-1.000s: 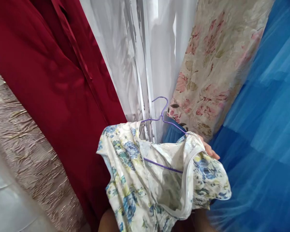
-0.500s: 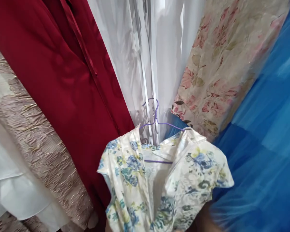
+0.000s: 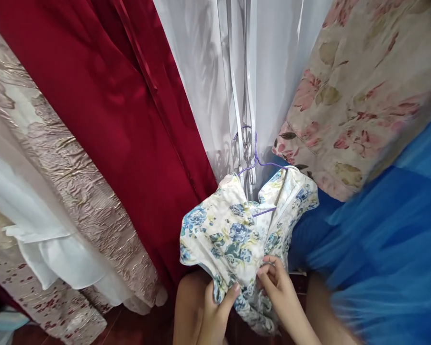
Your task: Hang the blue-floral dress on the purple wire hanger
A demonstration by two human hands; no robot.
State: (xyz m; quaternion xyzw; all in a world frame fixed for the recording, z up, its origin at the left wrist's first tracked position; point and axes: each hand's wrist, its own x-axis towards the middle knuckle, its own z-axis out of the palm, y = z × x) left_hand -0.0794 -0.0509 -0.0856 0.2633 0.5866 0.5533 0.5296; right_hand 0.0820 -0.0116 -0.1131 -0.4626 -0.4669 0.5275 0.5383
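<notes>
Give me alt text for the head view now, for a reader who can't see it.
A person's left hand and right hand grip a white, blue-flowered cloth garment on a thin purple wire-like hanger. Around it, from left to right, hang smooth dark red fabric, white fabric, beige fabric with pink flowers and gauzy blue fabric.

You can't read any words, numbers, brand names or signs here. The short-sleeved flowery garment (image 3: 233, 225) shows you just a picture pattern, and so does the beige flowery cloth (image 3: 361, 103); neither has a letter you can make out.
</notes>
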